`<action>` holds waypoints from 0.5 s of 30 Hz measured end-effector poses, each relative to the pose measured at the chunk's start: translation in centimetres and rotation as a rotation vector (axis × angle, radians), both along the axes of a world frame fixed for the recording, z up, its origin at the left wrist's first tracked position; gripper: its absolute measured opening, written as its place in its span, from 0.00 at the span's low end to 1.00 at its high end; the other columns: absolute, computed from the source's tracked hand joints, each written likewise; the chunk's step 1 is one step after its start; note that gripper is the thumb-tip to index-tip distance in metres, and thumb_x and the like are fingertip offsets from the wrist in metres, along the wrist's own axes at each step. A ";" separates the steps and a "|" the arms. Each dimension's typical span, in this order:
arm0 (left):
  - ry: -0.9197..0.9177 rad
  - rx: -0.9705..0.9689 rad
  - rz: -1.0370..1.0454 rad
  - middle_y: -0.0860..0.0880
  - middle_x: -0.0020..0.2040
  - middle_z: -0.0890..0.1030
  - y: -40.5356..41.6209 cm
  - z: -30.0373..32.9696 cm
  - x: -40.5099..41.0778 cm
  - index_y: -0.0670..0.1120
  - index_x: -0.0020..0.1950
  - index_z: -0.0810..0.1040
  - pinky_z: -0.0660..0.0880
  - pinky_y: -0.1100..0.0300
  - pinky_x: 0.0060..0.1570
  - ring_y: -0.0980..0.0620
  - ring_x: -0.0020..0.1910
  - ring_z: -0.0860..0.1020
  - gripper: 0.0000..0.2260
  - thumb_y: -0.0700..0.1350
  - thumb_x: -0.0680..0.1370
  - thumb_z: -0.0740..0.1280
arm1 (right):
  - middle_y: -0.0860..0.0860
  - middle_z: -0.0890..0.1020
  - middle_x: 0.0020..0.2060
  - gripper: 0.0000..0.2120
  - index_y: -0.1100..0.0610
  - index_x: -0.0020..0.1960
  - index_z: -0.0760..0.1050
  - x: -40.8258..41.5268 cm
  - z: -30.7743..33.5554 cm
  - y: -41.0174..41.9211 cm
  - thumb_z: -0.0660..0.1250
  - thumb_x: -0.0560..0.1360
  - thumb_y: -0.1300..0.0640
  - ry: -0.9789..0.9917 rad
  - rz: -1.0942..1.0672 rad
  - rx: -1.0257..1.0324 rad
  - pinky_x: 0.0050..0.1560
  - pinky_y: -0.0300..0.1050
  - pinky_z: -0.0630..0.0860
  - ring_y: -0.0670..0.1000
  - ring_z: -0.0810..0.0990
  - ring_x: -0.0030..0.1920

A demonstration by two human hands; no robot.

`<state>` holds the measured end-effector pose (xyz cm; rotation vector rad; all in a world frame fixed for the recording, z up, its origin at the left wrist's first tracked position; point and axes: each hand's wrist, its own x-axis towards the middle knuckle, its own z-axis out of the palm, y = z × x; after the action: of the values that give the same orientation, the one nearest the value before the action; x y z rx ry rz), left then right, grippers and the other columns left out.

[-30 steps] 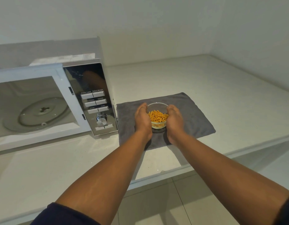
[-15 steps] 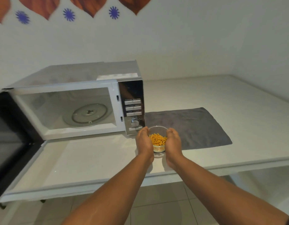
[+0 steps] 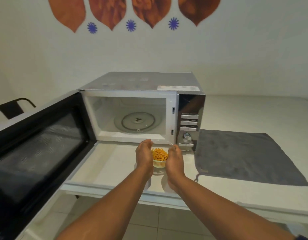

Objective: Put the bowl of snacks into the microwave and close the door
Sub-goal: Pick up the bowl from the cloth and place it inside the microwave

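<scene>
Both hands cup the clear bowl of orange snack sticks (image 3: pixel 159 157) — left hand (image 3: pixel 144 157), right hand (image 3: pixel 174 161) — just before the open microwave (image 3: pixel 172 101), above the worktop (image 3: pixel 115 163). Panel lettering is unreadable — too blurred.

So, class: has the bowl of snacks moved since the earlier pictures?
Yes. The bowl of snacks has left the grey cloth, going leftwards, and is now held in front of the microwave opening, below its sill.

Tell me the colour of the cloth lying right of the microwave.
Dark grey, plain, no pattern: the flat grey cloth, seen in the head view.
</scene>
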<state>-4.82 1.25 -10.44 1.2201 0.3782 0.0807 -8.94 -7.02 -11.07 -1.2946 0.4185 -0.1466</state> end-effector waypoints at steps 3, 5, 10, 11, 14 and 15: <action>-0.063 0.003 0.065 0.43 0.58 0.82 3.0 0.7 2.1 0.42 0.61 0.79 0.75 0.56 0.57 0.47 0.60 0.79 0.13 0.42 0.81 0.59 | 0.50 0.71 0.75 0.23 0.50 0.81 0.61 1.9 0.6 2.8 0.54 0.86 0.51 -0.041 0.024 -0.038 0.62 0.44 0.70 0.48 0.73 0.66; -0.118 0.028 0.091 0.45 0.55 0.82 4.6 1.3 3.7 0.44 0.56 0.78 0.74 0.60 0.49 0.48 0.56 0.79 0.09 0.41 0.81 0.59 | 0.50 0.71 0.75 0.23 0.50 0.81 0.61 3.6 1.1 4.4 0.55 0.86 0.50 -0.075 0.036 -0.047 0.66 0.46 0.70 0.49 0.73 0.68; -0.195 0.034 0.103 0.44 0.49 0.79 7.2 3.3 8.7 0.45 0.49 0.76 0.73 0.59 0.49 0.48 0.49 0.77 0.06 0.41 0.81 0.60 | 0.44 0.73 0.65 0.24 0.47 0.81 0.61 9.3 3.0 6.4 0.56 0.85 0.50 -0.118 0.052 -0.067 0.42 0.28 0.69 0.34 0.74 0.49; -0.206 0.031 0.087 0.44 0.48 0.78 7.6 3.6 9.5 0.45 0.49 0.76 0.74 0.59 0.48 0.48 0.48 0.76 0.06 0.41 0.81 0.60 | 0.44 0.73 0.65 0.24 0.47 0.81 0.61 10.4 3.5 6.5 0.56 0.85 0.49 -0.110 0.067 -0.073 0.40 0.29 0.68 0.34 0.74 0.49; -0.202 0.043 0.037 0.45 0.46 0.77 8.7 4.3 12.9 0.42 0.54 0.76 0.76 0.59 0.39 0.48 0.45 0.77 0.10 0.46 0.80 0.59 | 0.50 0.78 0.63 0.20 0.50 0.76 0.67 14.1 4.5 6.9 0.55 0.85 0.49 -0.072 0.110 -0.076 0.42 0.36 0.73 0.47 0.79 0.55; -0.182 0.040 0.027 0.45 0.47 0.79 9.0 4.4 13.9 0.42 0.57 0.77 0.77 0.59 0.36 0.48 0.45 0.78 0.13 0.48 0.79 0.58 | 0.52 0.80 0.60 0.17 0.51 0.71 0.70 15.4 4.7 7.0 0.54 0.85 0.50 -0.057 0.121 -0.070 0.43 0.39 0.76 0.49 0.80 0.54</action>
<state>9.10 10.20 -6.05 1.2365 0.2348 0.2224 6.42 -0.03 -6.37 -1.3775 0.2881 -0.0966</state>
